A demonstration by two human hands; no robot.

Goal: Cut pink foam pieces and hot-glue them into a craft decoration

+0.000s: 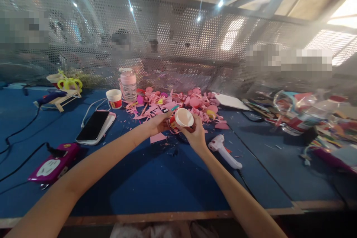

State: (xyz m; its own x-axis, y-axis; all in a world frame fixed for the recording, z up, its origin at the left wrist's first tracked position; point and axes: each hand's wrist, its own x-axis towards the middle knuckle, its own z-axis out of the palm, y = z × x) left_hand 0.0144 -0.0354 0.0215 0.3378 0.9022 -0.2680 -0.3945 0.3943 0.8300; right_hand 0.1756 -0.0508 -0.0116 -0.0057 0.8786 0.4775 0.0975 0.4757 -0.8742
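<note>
Both my hands hold a small paper cup (183, 118), white inside with a red band outside, tilted so its mouth faces me. My left hand (157, 122) grips its left side and my right hand (196, 135) wraps it from below and the right. They hover over the blue table top (156, 182), just in front of a heap of pink paper scraps and round pink cut-outs (178, 103). A white glue gun (224, 151) lies right of my right wrist.
A phone on a white case (93, 126), a purple device with cables (54, 163), a second paper cup (114, 98) and a pink jar (128, 83) sit left and behind. A perforated metal screen (178, 44) closes the back. Bottles and craft clutter (304, 115) fill the right.
</note>
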